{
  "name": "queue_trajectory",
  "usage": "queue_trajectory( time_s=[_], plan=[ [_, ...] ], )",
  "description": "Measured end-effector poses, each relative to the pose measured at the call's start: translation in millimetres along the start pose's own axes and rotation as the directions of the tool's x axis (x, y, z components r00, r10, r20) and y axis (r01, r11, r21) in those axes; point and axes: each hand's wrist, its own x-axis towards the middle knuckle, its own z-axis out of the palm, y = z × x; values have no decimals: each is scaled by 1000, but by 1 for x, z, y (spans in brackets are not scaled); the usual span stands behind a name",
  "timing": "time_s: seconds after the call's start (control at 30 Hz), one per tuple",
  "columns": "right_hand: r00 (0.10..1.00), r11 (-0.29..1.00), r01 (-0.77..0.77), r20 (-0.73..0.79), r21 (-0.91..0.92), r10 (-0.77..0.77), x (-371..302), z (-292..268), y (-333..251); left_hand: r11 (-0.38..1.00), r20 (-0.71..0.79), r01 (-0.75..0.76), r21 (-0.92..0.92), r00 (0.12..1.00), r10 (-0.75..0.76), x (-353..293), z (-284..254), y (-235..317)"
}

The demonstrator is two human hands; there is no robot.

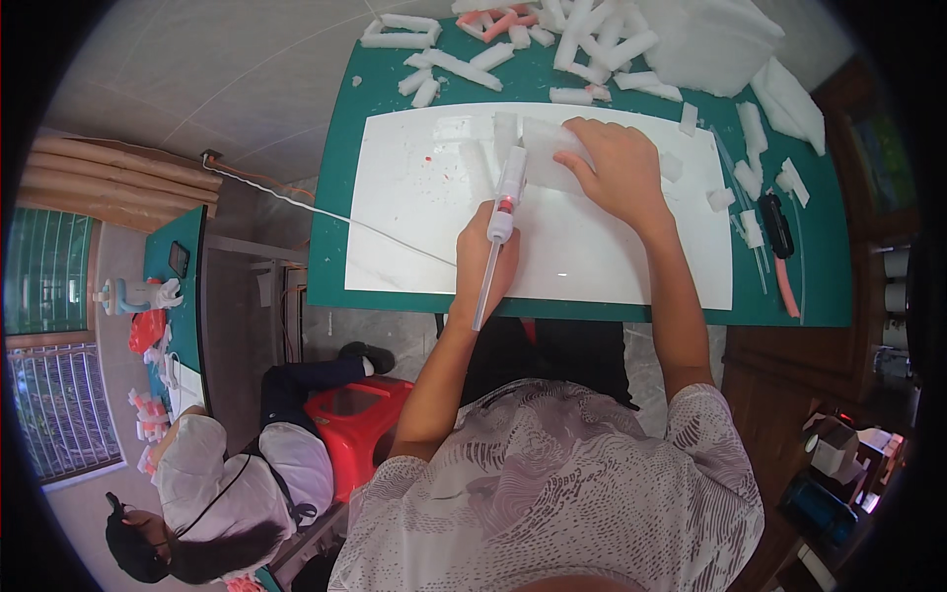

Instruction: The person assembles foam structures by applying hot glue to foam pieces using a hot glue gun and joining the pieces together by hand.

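My left hand (478, 252) is closed around a white hot glue gun (511, 183), its nozzle pointing away from me. A clear glue stick (485, 291) sticks out of the gun's back end. The nozzle is at the left edge of a thin white foam sheet (547, 148) lying on the white board (602, 261); whether they touch I cannot tell. With thumb and bent fingers, my right hand (623, 173) holds that sheet near its right side. Left of the gun lies a narrow foam strip (477, 168), and a small foam piece (505, 126) sits beyond the nozzle.
Foam strips (612, 49) pile up along the green table's (330, 237) far edge. A black-handled tool (777, 227) and clear sticks lie at the right. The gun's white cord (326, 210) runs left. A co-worker (227, 464) sits at another table, near a red stool (360, 424).
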Motion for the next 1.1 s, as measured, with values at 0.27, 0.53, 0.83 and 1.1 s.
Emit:
queue_trajectory(
  time_s=[0.27, 0.53, 0.83, 1.1],
  plan=[
    [1000, 1000, -5, 14, 2, 5, 1, -1, -1, 999, -17, -37, 20, 999, 37, 0, 0, -1],
    [999, 1000, -15, 38, 7, 15, 1, -3, -1, 987, 80, -123, 104, 990, 115, 1, -15, 7],
    [997, 999, -45, 70, 17, 44, 1, -4, -2, 889, 202, -256, 380, 961, 191, 11, -34, 4],
    [998, 999, -24, 52, 29, 23, 2, -4, -1, 705, 299, -453, 545, 891, 341, 19, -42, -7]
  ],
)
